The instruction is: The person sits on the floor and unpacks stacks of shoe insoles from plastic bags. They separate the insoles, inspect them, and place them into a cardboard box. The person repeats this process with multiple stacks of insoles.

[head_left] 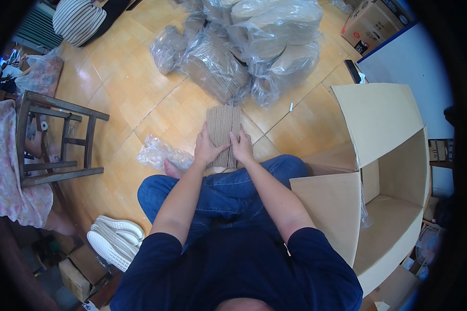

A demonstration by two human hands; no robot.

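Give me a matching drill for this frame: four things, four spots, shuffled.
Things:
1. open cardboard box
2. wooden stool
3. stack of brown insoles
4. white soles

Places:
A. on the floor by the person's left hip
B. under the left hand and right hand
C. on the person's right
D. far left, beside flowered cloth

Pairs: 1-C, 2-D, 3-B, 4-A

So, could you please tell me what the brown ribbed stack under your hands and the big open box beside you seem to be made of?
The brown ribbed stack, held by the left hand and right hand, looks like corrugated cardboard: matte, with fine parallel ridges. The big open box seems plain cardboard too: smooth, matte tan flaps with creased folds.
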